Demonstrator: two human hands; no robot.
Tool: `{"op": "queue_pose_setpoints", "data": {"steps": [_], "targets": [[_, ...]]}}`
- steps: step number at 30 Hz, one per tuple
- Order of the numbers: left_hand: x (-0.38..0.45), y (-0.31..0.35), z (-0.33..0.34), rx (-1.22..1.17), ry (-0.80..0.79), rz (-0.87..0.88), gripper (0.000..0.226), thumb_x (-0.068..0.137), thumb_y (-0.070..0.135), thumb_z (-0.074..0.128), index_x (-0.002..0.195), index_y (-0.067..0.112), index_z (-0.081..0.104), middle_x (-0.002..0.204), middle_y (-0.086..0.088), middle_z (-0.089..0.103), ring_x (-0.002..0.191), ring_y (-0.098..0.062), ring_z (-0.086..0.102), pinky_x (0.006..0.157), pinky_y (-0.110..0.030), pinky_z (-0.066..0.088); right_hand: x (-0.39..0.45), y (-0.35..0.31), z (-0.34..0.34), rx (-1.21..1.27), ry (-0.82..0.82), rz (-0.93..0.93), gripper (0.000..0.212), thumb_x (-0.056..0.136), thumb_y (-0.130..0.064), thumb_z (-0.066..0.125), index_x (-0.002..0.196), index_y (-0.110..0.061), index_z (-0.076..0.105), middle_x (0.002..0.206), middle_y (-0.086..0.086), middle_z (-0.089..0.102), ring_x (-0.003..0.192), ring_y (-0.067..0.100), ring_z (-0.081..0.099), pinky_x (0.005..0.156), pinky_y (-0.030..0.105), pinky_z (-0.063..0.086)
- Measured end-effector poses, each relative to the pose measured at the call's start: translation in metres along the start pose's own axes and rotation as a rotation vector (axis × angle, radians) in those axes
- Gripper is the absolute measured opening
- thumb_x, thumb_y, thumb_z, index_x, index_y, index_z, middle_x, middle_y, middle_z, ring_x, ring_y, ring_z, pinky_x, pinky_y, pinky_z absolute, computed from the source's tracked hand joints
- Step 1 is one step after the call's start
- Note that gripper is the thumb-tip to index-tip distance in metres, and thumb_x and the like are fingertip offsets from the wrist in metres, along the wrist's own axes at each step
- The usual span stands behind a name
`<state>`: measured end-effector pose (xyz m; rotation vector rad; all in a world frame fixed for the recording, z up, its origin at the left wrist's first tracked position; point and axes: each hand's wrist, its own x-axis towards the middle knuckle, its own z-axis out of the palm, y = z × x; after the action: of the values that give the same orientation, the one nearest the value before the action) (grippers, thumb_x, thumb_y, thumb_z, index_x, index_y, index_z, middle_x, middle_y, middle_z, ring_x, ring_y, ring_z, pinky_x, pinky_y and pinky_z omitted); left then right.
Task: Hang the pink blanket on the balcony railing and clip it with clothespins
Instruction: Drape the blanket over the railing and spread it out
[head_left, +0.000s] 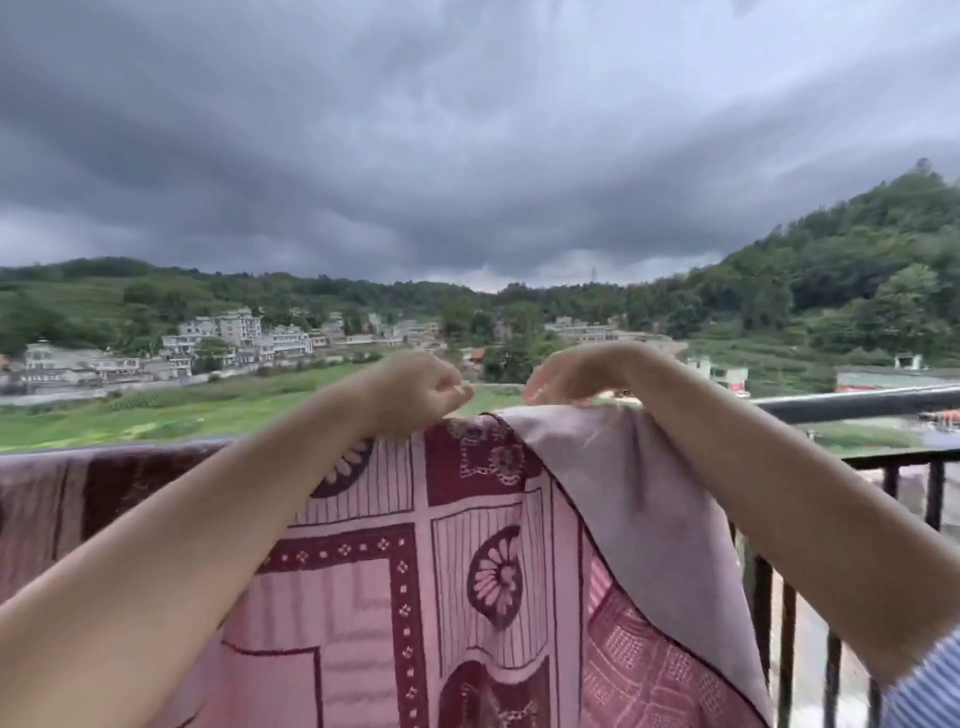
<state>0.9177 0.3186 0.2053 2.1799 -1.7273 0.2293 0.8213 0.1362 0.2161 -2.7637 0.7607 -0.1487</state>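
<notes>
Pink blanket (457, 561): draped over the balcony railing (857, 401), top edge raised for spreading.
Left hand (418, 389): fingers curled, pinching the top edge.
Right hand (569, 375): grips the folded-back corner.
Clothespins: none visible.

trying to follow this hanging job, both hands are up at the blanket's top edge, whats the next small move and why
Probably carry the top edge forward and lay it over the railing. Both the left hand and right hand grip the pink blanket at its upper edge, held up level with the rail, with a corner folded over on the right. No clothespin is visible yet, so clipping likely comes after.
</notes>
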Motion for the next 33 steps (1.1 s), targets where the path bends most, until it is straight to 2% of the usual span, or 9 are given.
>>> {"op": "queue_pose_setpoints", "data": {"steps": [4,8,10,14,21,25,29,31,33], "targets": [[-0.012,0.03,0.03,0.133,0.272,0.196,0.032,0.083,0.035,0.056,0.097,0.008,0.067,0.087,0.0,0.066,0.075,-0.014,0.059,0.072,-0.026,0.054,-0.064,0.026,0.002,0.033,0.541,-0.298,0.023,0.086,-0.018,0.056,0.099,-0.001,0.065,0.1,0.014,0.069,0.081,0.015,0.058,0.077,0.026,0.051],[-0.012,0.032,0.054,0.16,0.536,0.178,0.029,0.077,0.028,0.067,0.093,0.005,0.071,0.087,-0.011,0.066,0.087,-0.024,0.056,0.078,-0.033,0.047,-0.12,0.072,0.061,0.091,1.019,-0.179,0.051,0.068,-0.053,0.059,0.093,-0.009,0.064,0.086,0.003,0.063,0.08,0.017,0.055,0.077,0.037,0.049],[-0.013,0.034,0.059,0.188,0.582,0.179,0.026,0.076,0.025,0.068,0.091,0.004,0.071,0.082,-0.011,0.062,0.084,-0.023,0.052,0.075,-0.035,0.048,-0.132,0.088,0.096,0.195,0.922,-0.006,0.062,0.061,-0.063,0.055,0.098,-0.014,0.06,0.091,-0.002,0.059,0.085,0.016,0.054,0.077,0.038,0.048],[-0.012,0.041,0.053,0.155,0.56,0.155,0.023,0.077,0.02,0.067,0.091,0.002,0.071,0.076,-0.008,0.057,0.077,-0.017,0.045,0.071,-0.037,0.049,-0.129,0.087,0.124,0.675,0.47,0.126,0.018,0.075,-0.022,0.069,0.061,-0.015,0.06,0.069,0.007,0.062,0.063,0.021,0.057,0.059,0.033,0.048],[-0.009,0.057,0.053,0.177,0.528,0.165,0.018,0.085,0.011,0.058,0.083,-0.005,0.067,0.082,-0.016,0.062,0.069,-0.022,0.05,0.071,-0.036,0.051,-0.151,0.105,0.049,0.764,0.603,0.207,0.029,0.082,-0.001,0.053,0.054,-0.007,0.055,0.037,-0.003,0.049,0.025,0.001,0.041,0.028,0.009,0.029],[0.023,0.076,0.036,0.078,0.598,0.056,0.017,0.088,0.0,0.048,0.084,-0.008,0.062,0.089,-0.025,0.062,0.074,-0.028,0.055,0.067,-0.027,0.044,-0.136,0.093,-0.04,0.998,0.661,0.192,0.034,0.088,0.002,0.034,0.071,-0.009,0.061,0.036,0.003,0.059,0.035,0.011,0.058,0.03,0.015,0.046],[0.071,0.094,0.012,-0.038,0.526,-0.163,0.03,0.088,-0.001,0.036,0.112,-0.005,0.052,0.119,-0.024,0.048,0.104,-0.034,0.051,0.088,-0.038,0.043,-0.087,0.074,-0.094,0.233,0.936,0.14,0.022,0.08,-0.012,0.046,0.095,0.0,0.055,0.101,0.028,0.057,0.1,0.028,0.055,0.073,0.028,0.047],[0.09,0.089,0.012,0.062,0.376,-0.243,0.04,0.093,0.01,0.033,0.132,0.002,0.037,0.14,-0.026,0.028,0.127,-0.039,0.034,0.108,-0.044,0.027,-0.06,0.073,-0.092,0.029,0.7,0.113,0.051,0.084,-0.011,0.049,0.129,0.007,0.031,0.127,0.027,0.048,0.116,0.033,0.047,0.093,0.034,0.038],[0.098,0.08,0.015,0.098,0.11,-0.328,0.054,0.096,0.026,0.033,0.142,0.004,0.015,0.152,-0.023,0.007,0.138,-0.035,0.02,0.115,-0.041,0.019,-0.041,0.077,-0.073,-0.145,0.46,0.121,0.057,0.085,-0.016,0.05,0.133,0.005,0.026,0.124,0.024,0.052,0.106,0.032,0.053,0.084,0.033,0.042]]}}
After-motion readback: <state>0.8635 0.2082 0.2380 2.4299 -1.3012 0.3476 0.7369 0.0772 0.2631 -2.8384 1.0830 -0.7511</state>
